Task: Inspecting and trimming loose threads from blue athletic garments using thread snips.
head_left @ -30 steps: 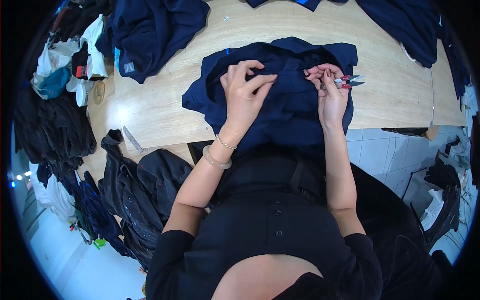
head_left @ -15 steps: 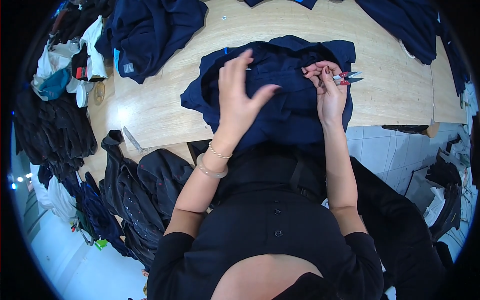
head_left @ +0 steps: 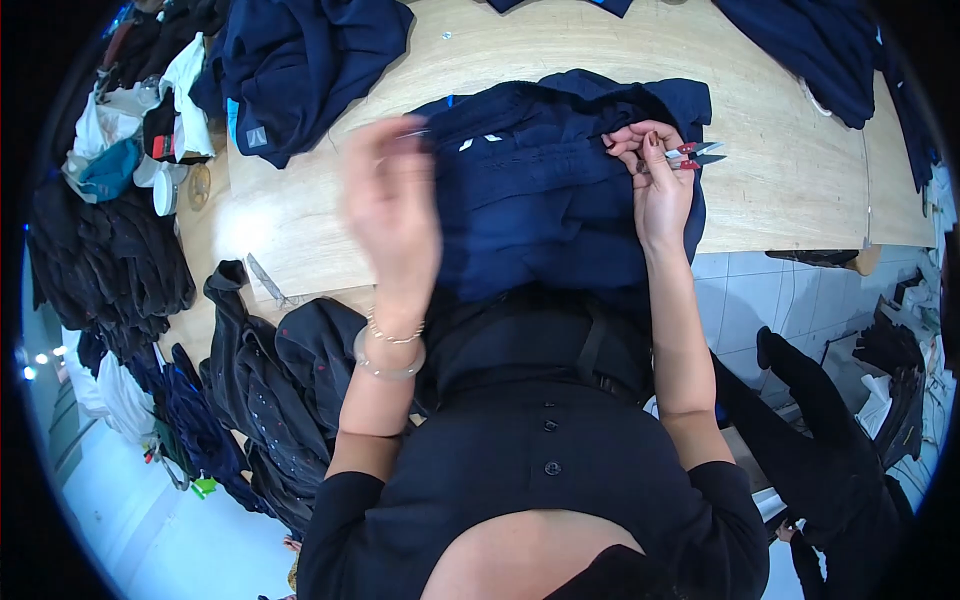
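Note:
A navy garment (head_left: 560,215) lies on the wooden table in front of me, its far edge bunched into folds. Two small white labels (head_left: 480,141) show on it at the upper left. In my right hand (head_left: 660,180) is a pair of thread snips (head_left: 686,161) with red grips, the blades pointing right. The thumb and index finger of that hand come together at the garment's right side; whether they pinch the cloth I cannot make out. My left hand (head_left: 393,205) is over the garment's left edge, its fingers smeared by motion.
Another navy garment (head_left: 300,75) lies at the table's far left, and one more (head_left: 815,55) at the far right. Dark clothes (head_left: 270,370) are heaped on the lower left. At the lower right stands a person in black (head_left: 820,450), beyond the table's near edge.
My left hand has swung left, from above the garment to its left edge, and the garment's top now lies flatter with the labels showing. The person at the lower right has shifted.

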{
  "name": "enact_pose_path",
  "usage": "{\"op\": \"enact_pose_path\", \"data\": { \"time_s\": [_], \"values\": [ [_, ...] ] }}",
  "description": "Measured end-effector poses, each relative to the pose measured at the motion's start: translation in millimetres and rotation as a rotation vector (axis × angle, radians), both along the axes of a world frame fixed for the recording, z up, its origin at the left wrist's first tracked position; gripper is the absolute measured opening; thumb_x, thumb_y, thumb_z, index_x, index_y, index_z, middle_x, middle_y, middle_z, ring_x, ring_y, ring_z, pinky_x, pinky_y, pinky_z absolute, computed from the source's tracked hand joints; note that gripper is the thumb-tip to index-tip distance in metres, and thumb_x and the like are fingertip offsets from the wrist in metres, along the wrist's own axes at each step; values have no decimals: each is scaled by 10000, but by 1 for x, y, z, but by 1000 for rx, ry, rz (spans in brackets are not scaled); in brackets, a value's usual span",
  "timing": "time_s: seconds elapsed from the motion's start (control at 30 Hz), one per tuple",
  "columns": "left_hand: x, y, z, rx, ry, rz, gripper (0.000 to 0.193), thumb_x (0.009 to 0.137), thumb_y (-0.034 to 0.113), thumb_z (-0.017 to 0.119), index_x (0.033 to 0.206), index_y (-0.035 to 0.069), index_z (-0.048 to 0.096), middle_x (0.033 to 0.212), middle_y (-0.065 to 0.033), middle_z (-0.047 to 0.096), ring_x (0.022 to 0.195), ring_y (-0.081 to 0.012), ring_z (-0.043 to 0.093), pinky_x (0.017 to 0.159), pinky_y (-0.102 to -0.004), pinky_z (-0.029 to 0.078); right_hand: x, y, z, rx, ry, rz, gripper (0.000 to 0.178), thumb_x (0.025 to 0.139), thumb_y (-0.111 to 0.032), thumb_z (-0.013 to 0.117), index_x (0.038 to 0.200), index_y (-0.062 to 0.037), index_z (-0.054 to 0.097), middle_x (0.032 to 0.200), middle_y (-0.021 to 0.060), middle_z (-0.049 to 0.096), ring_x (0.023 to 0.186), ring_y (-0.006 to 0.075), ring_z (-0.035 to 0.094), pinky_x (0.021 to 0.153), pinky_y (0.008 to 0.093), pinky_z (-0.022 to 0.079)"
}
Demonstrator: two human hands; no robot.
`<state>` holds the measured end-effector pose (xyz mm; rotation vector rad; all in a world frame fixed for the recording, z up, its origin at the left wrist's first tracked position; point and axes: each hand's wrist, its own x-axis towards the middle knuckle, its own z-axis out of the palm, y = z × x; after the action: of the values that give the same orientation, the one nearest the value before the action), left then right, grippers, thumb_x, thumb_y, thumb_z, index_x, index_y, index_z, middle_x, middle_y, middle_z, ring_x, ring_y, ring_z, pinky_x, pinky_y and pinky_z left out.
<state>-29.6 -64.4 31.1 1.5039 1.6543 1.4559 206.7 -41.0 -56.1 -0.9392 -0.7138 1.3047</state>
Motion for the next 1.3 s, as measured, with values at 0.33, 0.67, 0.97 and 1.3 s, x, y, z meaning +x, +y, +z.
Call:
{"op": "enact_pose_path", "data": {
  "time_s": [0.33,0.67,0.97,1.3],
  "values": [
    [25,35,-66,-205,-18,-202,78,753,41,739,781,-2,681,699,-75,621,599,-166,572,572,-283,447,-4,1,-2,22,29,17,170,1004,-85,451,1023,48,555,929,167,649,831,205,655,821,303,529],
    [-28,11,-4,8,-173,161,126,966,11,511,987,-14,633,831,-51,643,631,-41,537,565,-177,428,-1,1,-2,20,27,16,171,1001,-90,458,1022,50,552,929,170,647,835,208,654,820,303,528],
    [46,10,-31,-224,357,-316,165,768,8,719,891,0,609,963,-130,558,742,-278,623,667,-372,506,-2,2,-2,9,23,18,161,999,-80,459,1023,49,551,933,166,653,828,205,659,811,296,529],
    [29,18,-37,-366,196,-375,94,828,-12,659,851,-30,569,710,-131,625,681,-219,623,630,-305,480,-1,2,-4,29,26,24,161,998,-80,458,1022,48,553,930,166,652,831,202,655,805,292,529]
  ]
}}
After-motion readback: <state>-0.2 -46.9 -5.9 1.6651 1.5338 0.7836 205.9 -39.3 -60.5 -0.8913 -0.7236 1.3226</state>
